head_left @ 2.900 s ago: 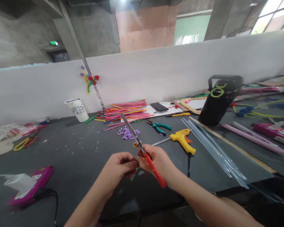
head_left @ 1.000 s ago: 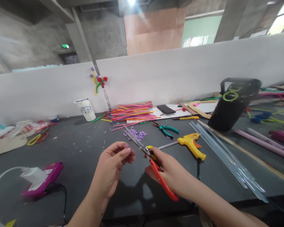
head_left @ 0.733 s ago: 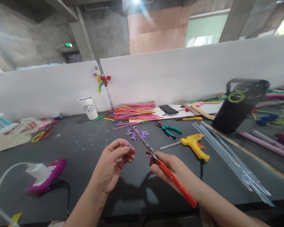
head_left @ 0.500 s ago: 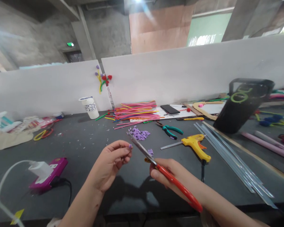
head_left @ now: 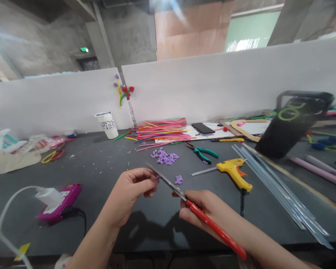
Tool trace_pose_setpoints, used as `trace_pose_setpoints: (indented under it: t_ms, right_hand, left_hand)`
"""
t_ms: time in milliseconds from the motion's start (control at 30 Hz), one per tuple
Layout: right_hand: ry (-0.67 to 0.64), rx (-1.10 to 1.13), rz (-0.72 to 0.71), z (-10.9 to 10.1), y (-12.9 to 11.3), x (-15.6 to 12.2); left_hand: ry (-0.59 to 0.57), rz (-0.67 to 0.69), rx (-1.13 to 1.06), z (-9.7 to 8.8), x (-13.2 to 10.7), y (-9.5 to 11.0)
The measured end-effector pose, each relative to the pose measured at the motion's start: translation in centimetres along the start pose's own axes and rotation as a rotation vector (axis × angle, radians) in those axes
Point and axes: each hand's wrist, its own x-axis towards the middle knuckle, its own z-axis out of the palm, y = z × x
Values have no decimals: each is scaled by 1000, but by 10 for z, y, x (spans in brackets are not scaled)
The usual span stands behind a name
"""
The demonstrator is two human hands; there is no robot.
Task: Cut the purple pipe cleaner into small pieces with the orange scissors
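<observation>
My left hand [head_left: 137, 186] is closed in a pinch on a small purple piece [head_left: 158, 177], mostly hidden by the fingertips and the blades. Red-handled scissors [head_left: 212, 224] are gripped in my right hand [head_left: 203, 205]. Their blades [head_left: 165, 180] point up and to the left, lying right at my left fingertips. Whether the blades touch the piece I cannot tell. Beyond the hands, a pile of short purple pieces [head_left: 165, 157] lies on the dark table, with a smaller purple cluster [head_left: 179, 180] nearer the scissors.
Behind the pile lie pink and yellow pipe cleaners [head_left: 161, 130], a phone [head_left: 203, 128] and a paper cup [head_left: 108, 126]. To the right are pliers [head_left: 203, 153], a yellow glue gun [head_left: 233, 172], clear glue sticks [head_left: 277, 186] and a black bottle [head_left: 288, 127]. A purple power strip [head_left: 60, 205] sits left.
The scissor blades and my left fingertips have come together; a gap separated them before. My left hand still pinches the purple piece. The whole view has shifted slightly.
</observation>
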Motion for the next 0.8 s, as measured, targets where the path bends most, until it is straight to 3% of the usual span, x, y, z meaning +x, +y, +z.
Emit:
trace_pose_setpoints:
  t_ms: [800]
  right_hand:
    - [-52,-93,68,-2,-2,-2]
  left_hand:
    - [-37,-74,8,-7,0,-1]
